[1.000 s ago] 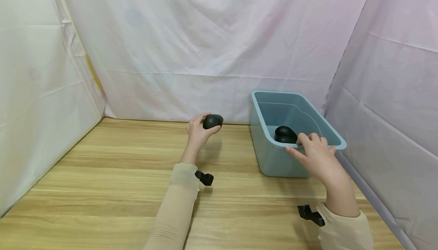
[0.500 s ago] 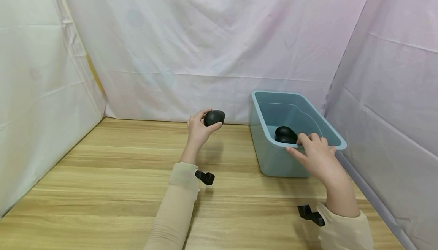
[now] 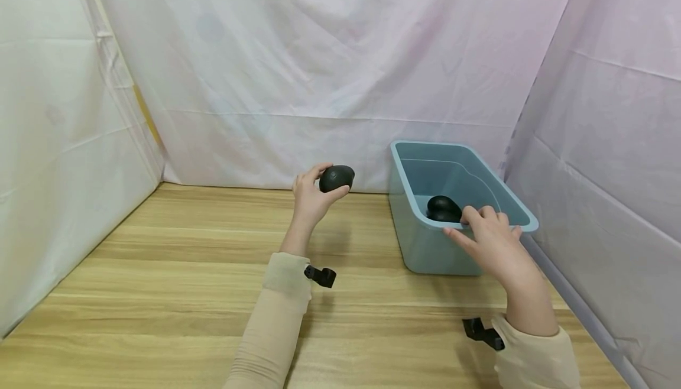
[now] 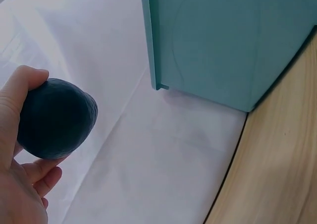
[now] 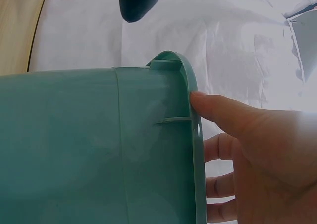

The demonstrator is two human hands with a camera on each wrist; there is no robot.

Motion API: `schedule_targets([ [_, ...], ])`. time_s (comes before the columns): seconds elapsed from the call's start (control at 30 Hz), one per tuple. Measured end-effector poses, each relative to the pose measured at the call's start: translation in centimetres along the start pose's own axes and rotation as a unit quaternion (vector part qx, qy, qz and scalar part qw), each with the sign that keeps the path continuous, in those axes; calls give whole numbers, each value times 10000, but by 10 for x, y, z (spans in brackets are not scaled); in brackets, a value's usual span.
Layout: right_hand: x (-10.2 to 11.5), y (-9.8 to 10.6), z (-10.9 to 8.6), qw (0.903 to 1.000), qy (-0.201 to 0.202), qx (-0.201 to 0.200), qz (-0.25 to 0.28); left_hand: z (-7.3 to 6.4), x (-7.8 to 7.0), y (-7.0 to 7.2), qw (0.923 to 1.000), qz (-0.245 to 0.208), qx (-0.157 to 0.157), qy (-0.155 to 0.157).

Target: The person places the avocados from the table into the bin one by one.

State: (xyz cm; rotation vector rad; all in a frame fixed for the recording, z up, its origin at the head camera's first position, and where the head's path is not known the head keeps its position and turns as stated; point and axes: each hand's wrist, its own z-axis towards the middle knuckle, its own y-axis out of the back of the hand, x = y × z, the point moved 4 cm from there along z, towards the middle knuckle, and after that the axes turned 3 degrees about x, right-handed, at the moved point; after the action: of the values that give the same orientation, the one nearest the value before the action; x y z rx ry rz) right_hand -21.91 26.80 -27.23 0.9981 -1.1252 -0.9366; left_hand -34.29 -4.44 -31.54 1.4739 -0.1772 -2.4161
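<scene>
My left hand [image 3: 310, 201] holds a dark avocado [image 3: 337, 178] between thumb and fingers, raised above the table left of the bin. The left wrist view shows the avocado's [image 4: 57, 119] slightly bumpy skin and tapered end. My right hand [image 3: 496, 248] grips the near rim of the light blue plastic bin [image 3: 438, 254], thumb outside and fingers curled over the edge. From the right wrist, the thumb [image 5: 223, 112] is seen against the rim. Inside the bin lie dark avocados [image 3: 444, 206], at least two, partly hidden by the rim and my right fingers.
The wood-grain table [image 3: 175, 282] stretches under both arms. White cloth [image 3: 298, 70] hangs behind it, with cloth walls [image 3: 622, 158] at the sides. The bin stands near the right wall. Each wrist carries a small black mount [image 3: 320, 276].
My left hand has risen and shifted slightly right, towards the bin, with the avocado in it. The right hand and the bin have stayed put.
</scene>
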Motion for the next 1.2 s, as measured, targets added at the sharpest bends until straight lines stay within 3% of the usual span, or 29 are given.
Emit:
schedule_targets([
  [0.57,0,1,0,10000,24,-28,16,-6,-29,1,9999,-7,-37,-146],
  [1.2,-1,-1,0,10000,-17,10,-52,-15,-49,-13,9984,-136,177,-521],
])
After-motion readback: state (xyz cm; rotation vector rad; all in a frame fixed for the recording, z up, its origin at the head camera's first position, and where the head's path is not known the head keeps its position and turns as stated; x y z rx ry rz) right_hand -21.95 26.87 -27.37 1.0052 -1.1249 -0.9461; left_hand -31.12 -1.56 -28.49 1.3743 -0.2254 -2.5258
